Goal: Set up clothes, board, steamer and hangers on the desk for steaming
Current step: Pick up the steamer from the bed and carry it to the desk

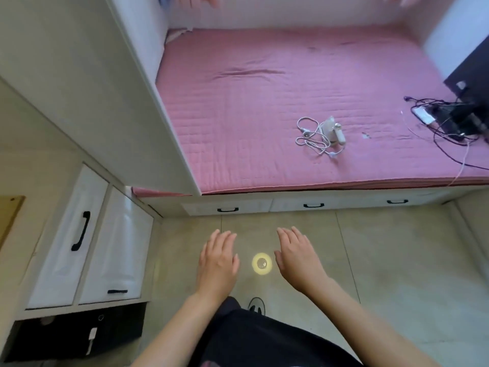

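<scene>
The task looked barely begun. Both hands hung over the pale tiled floor (397, 260), palms down, fingers spread loosely and holding nothing: the left hand (218, 263) and the right hand (297, 260) sat on either side of a small round yellowish spot of light (262, 264) on the tiles, touching neither it nor each other.

The only task item in view was the small white handheld steamer (334, 129), lying on its side on the pink quilted mattress cover (238, 102) with its white cord (308, 135) looped loosely beside it. It lay well apart from both hands, across the edge of the raised bed platform, so it appeared untouched and not yet carried anywhere.

No clothes, ironing board or hangers could be seen, and no desk showed clearly in the frame; a dark screen-like object (471, 75) and a tangle of black cables (444, 115) sat at the right edge of the mattress. White cupboard doors with black handles (79, 234) stood shut at the left, and white drawers (304, 205) under the bed were shut too

By this reading everything remained: fetching the steamer, finding the clothes, board and hangers, and laying them all out on the desk
</scene>
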`<action>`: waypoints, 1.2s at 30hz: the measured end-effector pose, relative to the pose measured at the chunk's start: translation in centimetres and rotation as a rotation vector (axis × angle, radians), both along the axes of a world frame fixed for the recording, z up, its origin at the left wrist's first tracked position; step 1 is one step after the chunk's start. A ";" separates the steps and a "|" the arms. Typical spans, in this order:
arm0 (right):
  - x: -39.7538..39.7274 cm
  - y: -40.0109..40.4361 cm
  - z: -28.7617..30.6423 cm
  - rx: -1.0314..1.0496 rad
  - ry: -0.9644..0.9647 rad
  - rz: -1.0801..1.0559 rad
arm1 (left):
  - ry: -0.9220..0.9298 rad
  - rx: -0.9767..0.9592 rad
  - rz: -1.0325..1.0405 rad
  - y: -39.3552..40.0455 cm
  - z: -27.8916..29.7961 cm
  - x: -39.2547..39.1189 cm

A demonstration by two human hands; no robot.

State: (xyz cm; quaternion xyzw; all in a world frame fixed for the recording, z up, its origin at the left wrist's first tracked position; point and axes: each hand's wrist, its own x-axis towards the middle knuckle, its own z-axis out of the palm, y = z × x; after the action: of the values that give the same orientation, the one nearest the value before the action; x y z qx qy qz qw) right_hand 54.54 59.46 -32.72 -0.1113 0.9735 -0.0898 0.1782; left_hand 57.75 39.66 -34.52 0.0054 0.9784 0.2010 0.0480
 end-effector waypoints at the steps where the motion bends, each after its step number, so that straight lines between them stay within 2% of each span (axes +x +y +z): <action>1: -0.3 0.9 0.0 -0.006 0.000 -0.035 | -0.009 0.000 -0.017 0.7 -0.1 -0.9; 8: -4.1 6.9 0.0 -0.016 -0.001 -0.243 | -0.051 0.011 -0.141 5.8 -0.1 -8.3; 15: -12.3 11.1 -0.1 0.000 -0.001 -0.347 | -0.072 0.020 -0.221 9.5 -0.4 -18.0; 27: -27.8 15.1 -0.8 0.004 -0.056 -0.407 | -0.122 -0.006 -0.304 12.7 -1.4 -36.4; 36: -36.6 19.7 -2.6 0.035 -0.088 -0.378 | -0.212 -0.024 -0.279 16.7 -3.5 -44.9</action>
State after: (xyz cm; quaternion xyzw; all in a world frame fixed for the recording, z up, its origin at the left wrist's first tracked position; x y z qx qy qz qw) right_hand 17.94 79.17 -35.27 0.0808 0.9698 -0.1096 0.2025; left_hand 12.84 56.40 -38.04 0.1195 0.9599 0.1800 0.1786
